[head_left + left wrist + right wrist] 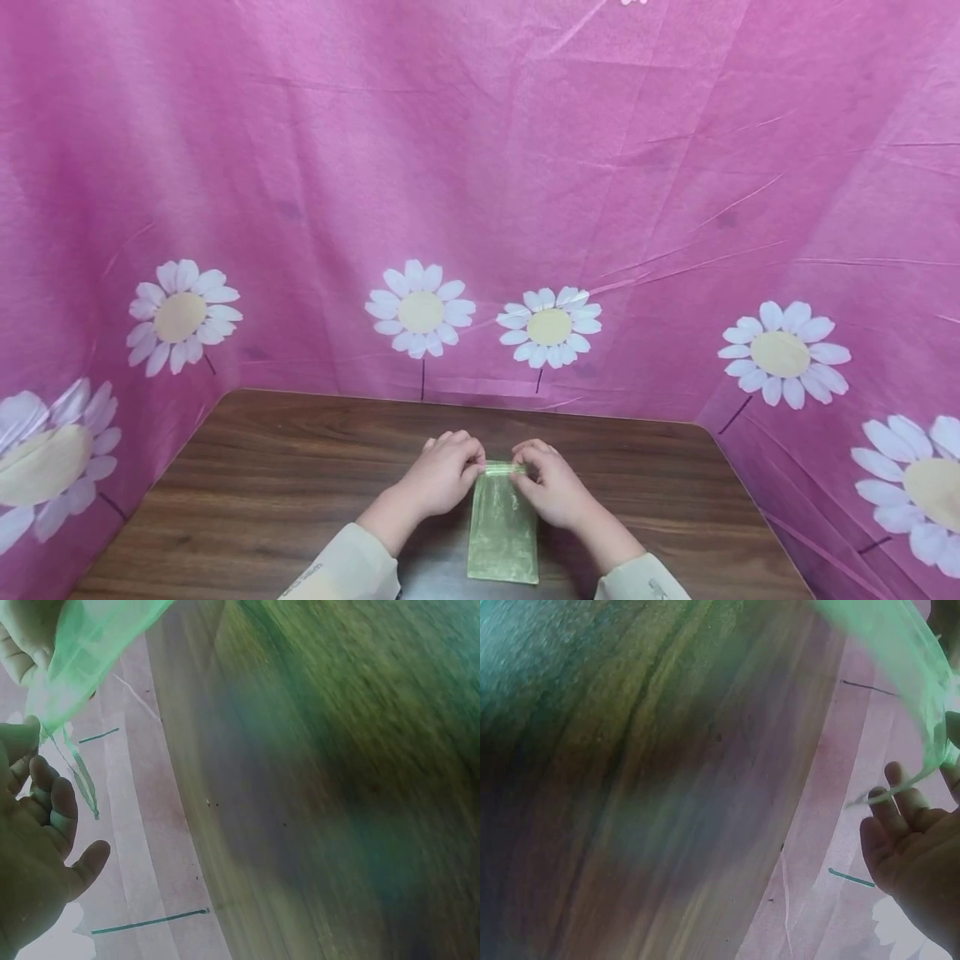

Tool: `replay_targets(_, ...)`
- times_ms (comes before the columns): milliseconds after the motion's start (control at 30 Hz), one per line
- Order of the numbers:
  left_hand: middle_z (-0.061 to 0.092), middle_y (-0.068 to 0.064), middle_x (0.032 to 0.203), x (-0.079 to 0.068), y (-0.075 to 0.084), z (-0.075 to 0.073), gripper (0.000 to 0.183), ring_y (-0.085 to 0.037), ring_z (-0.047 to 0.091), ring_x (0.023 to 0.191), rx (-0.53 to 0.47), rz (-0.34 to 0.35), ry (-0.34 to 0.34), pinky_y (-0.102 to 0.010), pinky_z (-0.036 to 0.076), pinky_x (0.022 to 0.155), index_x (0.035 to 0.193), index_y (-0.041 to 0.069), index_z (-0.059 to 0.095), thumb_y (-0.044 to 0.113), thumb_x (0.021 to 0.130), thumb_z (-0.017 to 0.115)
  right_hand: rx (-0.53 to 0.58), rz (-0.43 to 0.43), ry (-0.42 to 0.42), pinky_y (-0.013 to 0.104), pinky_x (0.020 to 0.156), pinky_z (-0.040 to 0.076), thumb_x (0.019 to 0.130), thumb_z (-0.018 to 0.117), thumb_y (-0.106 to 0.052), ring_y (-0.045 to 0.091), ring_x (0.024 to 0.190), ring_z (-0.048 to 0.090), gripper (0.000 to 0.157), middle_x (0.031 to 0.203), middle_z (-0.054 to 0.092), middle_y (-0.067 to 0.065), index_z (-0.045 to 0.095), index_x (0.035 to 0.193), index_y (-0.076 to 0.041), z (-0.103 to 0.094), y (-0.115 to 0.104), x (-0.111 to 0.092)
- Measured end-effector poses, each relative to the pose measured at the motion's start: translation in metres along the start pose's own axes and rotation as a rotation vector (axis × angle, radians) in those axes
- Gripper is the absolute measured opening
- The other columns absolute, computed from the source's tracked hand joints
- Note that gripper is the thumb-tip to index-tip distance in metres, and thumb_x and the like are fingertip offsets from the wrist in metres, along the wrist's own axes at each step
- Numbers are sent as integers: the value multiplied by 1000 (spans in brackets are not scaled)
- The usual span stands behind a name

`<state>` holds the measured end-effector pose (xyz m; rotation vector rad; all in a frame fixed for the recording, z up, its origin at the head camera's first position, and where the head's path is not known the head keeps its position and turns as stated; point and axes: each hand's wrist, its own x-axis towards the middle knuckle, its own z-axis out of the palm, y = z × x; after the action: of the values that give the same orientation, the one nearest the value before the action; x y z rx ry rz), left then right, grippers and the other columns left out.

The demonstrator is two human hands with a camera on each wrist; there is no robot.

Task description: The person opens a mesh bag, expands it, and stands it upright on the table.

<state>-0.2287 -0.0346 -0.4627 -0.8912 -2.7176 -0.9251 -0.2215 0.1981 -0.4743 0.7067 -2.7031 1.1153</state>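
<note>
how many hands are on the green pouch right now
2: the left hand pinches the far end of the green pouch at its left side, and the right hand pinches that same end at its right side. No other hands show.

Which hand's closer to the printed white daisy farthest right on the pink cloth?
Right. The right hand holds the sheer green pouch, left of that daisy; the left hand holds it too, farther left.
</note>
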Motion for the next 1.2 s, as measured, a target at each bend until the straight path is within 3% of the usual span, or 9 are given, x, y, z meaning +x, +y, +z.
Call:
replay_targets(167, 53, 13, 89, -2, -4, 0, 5, -8, 46, 86, -10, 12, -16, -35, 40, 82, 96, 22, 71, 20, 95, 75, 41, 0, -54, 44, 91, 51, 98, 72, -11, 35, 115, 61, 16, 122, 68, 11, 64, 87, -20, -1, -2, 0)
replay_targets(400, 54, 12, 93, -2, -6, -1, 9, -9, 47, 88, -19, 12, -24, -34, 40, 82, 96, 22, 74, 30, 96, 77, 78, 6, -57, 37, 85, 51, 100, 71, -12, 37, 117, 61, 16, 125, 67, 10, 64, 89, -21, -3, -4, -3)
replay_targets(567, 56, 11, 96, -2, -7, -2, 7, -11, 49, 91, 4, 7, -27, -36, 42, 84, 94, 22, 73, 28, 98, 75, 51, -2, -48, 37, 85, 51, 98, 71, -11, 35, 115, 61, 18, 123, 68, 13, 63, 87, -22, -6, -1, -5)
replay_targets(800, 56, 10, 97, -3, -3, -3, 7, -13, 50, 93, 7, 13, -42, -38, 43, 85, 94, 23, 71, 28, 100, 73, -6, -48, -58, 50, 93, 52, 85, 69, -4, 33, 114, 60, 20, 119, 68, 13, 59, 82, -21, -11, 4, -9)
replay_targets(1200, 54, 12, 95, -6, 0, -2, 12, -12, 48, 92, 40, 28, -39, -37, 42, 84, 90, 26, 68, 29, 100, 72, -148, -71, -69, 43, 85, 53, 87, 78, -18, 28, 111, 59, 25, 120, 66, 3, 56, 82, -28, -19, 8, -16)
